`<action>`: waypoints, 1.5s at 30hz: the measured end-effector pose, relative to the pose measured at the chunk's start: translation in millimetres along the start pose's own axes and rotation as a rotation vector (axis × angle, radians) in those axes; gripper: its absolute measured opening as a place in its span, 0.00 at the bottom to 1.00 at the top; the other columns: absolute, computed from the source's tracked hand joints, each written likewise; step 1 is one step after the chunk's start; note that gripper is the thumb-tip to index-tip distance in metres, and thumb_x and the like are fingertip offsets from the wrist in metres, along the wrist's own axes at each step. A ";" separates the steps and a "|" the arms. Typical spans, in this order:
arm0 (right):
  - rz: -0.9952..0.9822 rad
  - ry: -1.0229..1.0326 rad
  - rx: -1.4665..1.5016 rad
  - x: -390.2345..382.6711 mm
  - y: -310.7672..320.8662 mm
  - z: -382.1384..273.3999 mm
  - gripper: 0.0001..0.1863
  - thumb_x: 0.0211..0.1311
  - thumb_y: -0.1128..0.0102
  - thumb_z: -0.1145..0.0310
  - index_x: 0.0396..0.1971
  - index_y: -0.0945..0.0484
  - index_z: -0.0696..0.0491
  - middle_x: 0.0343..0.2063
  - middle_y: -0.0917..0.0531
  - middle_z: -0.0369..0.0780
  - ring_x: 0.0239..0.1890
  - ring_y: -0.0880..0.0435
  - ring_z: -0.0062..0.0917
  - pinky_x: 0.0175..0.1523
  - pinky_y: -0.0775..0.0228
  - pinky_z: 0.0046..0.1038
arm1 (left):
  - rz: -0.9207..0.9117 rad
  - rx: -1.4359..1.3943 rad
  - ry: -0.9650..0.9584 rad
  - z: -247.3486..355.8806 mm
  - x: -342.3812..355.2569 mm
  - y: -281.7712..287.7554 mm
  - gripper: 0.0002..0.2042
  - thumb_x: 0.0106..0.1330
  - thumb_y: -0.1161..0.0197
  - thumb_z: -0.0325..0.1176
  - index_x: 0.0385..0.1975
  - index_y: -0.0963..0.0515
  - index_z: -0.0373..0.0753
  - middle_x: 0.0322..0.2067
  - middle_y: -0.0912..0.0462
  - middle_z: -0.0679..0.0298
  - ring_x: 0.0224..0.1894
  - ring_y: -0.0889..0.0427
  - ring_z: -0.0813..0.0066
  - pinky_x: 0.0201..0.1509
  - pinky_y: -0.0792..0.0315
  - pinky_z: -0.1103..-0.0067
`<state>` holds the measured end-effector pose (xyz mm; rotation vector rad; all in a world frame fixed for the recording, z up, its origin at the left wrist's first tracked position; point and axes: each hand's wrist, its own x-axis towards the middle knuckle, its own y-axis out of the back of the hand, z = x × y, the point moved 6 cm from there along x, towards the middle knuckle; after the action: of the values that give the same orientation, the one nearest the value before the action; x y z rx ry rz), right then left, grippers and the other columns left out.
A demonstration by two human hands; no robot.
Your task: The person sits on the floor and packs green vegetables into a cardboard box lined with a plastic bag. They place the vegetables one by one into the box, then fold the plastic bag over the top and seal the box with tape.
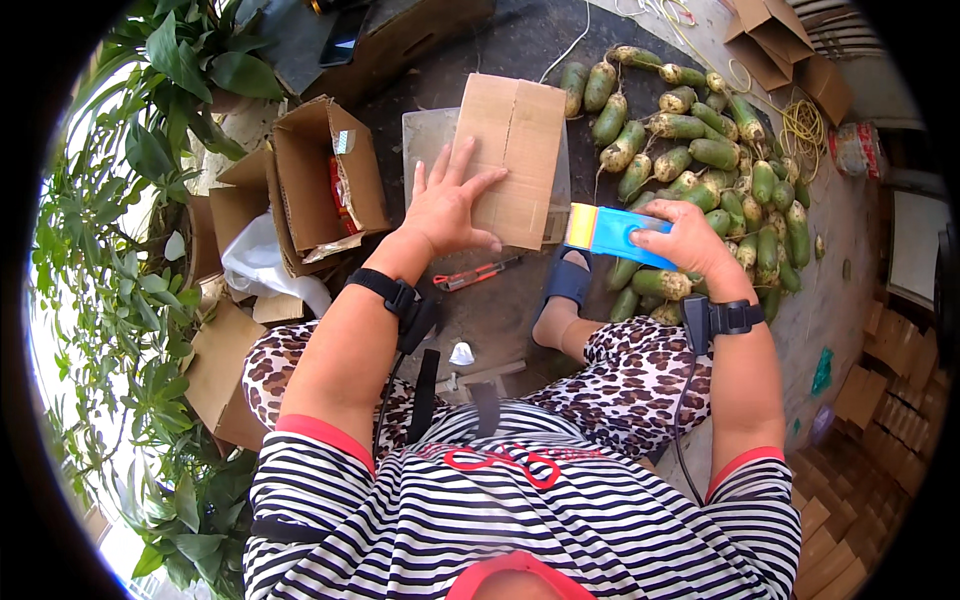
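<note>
A flat piece of brown cardboard with a seam down its middle lies over a pale translucent sheet or tub. My left hand rests at its left edge, fingers spread, the fingertips touching the cardboard. In my right hand is a blue plastic tool with a yellow end, apparently a tape dispenser; the yellow end points left, close to the cardboard's lower right corner. Between my knees and the cardboard, a red-orange utility knife lies on the floor.
Many green radishes are heaped on the right. Open cardboard boxes and a white plastic bag stand on the left, beside leafy plants. A phone sits on a dark box at the top. Yellow cord lies beyond the radishes.
</note>
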<state>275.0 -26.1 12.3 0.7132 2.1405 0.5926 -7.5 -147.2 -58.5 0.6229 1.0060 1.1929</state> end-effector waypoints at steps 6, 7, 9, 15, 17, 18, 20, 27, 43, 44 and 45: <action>0.011 -0.068 -0.280 16.0 -24.4 -12.1 0.27 0.45 0.33 0.51 0.42 0.15 0.54 0.38 0.14 0.50 0.43 0.15 0.44 0.51 0.23 0.37 | 0.033 -0.091 -0.034 1.3 2.4 -3.7 0.53 0.32 0.16 0.49 0.67 0.34 0.62 0.76 0.61 0.53 0.76 0.58 0.41 0.77 0.54 0.54; 0.031 -0.086 -0.323 18.5 -33.4 -23.0 0.25 0.46 0.35 0.51 0.41 0.15 0.53 0.37 0.14 0.49 0.42 0.15 0.44 0.50 0.23 0.38 | 0.033 -0.119 -0.043 1.5 3.7 -5.5 0.52 0.33 0.16 0.48 0.67 0.34 0.62 0.76 0.60 0.53 0.76 0.58 0.41 0.77 0.52 0.56; 0.027 -0.146 -0.394 21.0 -48.5 -45.1 0.22 0.48 0.36 0.53 0.40 0.16 0.52 0.35 0.13 0.48 0.42 0.15 0.43 0.50 0.23 0.39 | 0.033 -0.151 -0.033 -0.7 0.1 -6.6 0.52 0.34 0.15 0.43 0.67 0.34 0.59 0.76 0.61 0.52 0.75 0.57 0.38 0.75 0.45 0.59; -0.117 -0.244 -0.495 21.7 -129.0 -34.7 0.16 0.58 0.40 0.65 0.45 0.20 0.55 0.43 0.14 0.46 0.50 0.15 0.36 0.55 0.26 0.37 | 0.212 -0.347 -0.083 -5.3 1.1 -13.4 0.63 0.29 0.14 0.45 0.72 0.45 0.48 0.75 0.64 0.44 0.75 0.56 0.42 0.76 0.49 0.61; -0.041 -0.239 -0.450 30.2 -126.1 -34.5 0.20 0.58 0.39 0.64 0.51 0.23 0.55 0.43 0.14 0.48 0.50 0.15 0.35 0.55 0.26 0.36 | 0.305 -0.432 0.016 -9.6 -11.2 -18.4 0.68 0.31 0.13 0.42 0.74 0.56 0.36 0.74 0.57 0.42 0.75 0.52 0.50 0.76 0.48 0.66; -0.024 -0.200 -0.446 31.6 -125.5 -38.8 0.21 0.58 0.39 0.64 0.52 0.24 0.55 0.42 0.14 0.48 0.50 0.15 0.34 0.55 0.26 0.35 | 0.324 -0.530 0.063 -10.9 -16.7 -24.4 0.67 0.32 0.13 0.41 0.73 0.56 0.35 0.73 0.54 0.42 0.75 0.49 0.52 0.76 0.47 0.67; -0.032 -0.141 -0.511 38.3 -150.2 -23.7 0.24 0.58 0.39 0.64 0.55 0.25 0.56 0.43 0.14 0.46 0.50 0.15 0.33 0.54 0.26 0.34 | 0.363 -0.722 0.150 -13.9 -22.2 -42.4 0.65 0.35 0.14 0.39 0.73 0.56 0.31 0.72 0.48 0.44 0.73 0.44 0.56 0.75 0.45 0.70; -0.381 -0.153 -0.728 48.7 -145.1 -27.3 0.16 0.56 0.38 0.67 0.46 0.14 0.48 0.50 0.15 0.38 0.53 0.16 0.29 0.51 0.23 0.33 | 0.599 -0.975 0.425 -22.2 -61.5 -97.4 0.45 0.56 0.23 0.35 0.69 0.47 0.30 0.60 0.28 0.54 0.61 0.28 0.64 0.64 0.32 0.73; -0.032 -0.035 -0.712 141.5 -5.9 -67.8 0.17 0.49 0.35 0.66 0.40 0.15 0.55 0.44 0.14 0.47 0.49 0.15 0.39 0.52 0.22 0.36 | 0.302 -1.817 0.788 30.3 -60.1 -71.2 0.14 0.69 0.45 0.34 0.52 0.28 0.35 0.52 0.23 0.62 0.55 0.27 0.69 0.67 0.40 0.60; 0.009 -0.042 -0.670 124.7 -7.3 -56.3 0.18 0.47 0.33 0.66 0.40 0.15 0.55 0.43 0.14 0.47 0.48 0.15 0.40 0.52 0.22 0.37 | 0.321 -1.778 0.799 21.0 -56.1 -62.6 0.16 0.71 0.46 0.36 0.54 0.29 0.35 0.53 0.23 0.60 0.54 0.26 0.68 0.67 0.41 0.61; -0.030 -0.089 -0.695 106.3 -11.3 -45.1 0.19 0.47 0.32 0.65 0.42 0.16 0.55 0.44 0.14 0.48 0.49 0.16 0.40 0.53 0.22 0.37 | 0.366 -1.716 0.762 11.5 -49.0 -51.6 0.19 0.73 0.49 0.41 0.57 0.29 0.34 0.55 0.24 0.59 0.56 0.27 0.67 0.67 0.41 0.62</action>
<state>179.3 27.7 -25.1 0.3086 1.6878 1.1786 24.3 -207.5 -81.8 -1.1153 0.1117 2.1294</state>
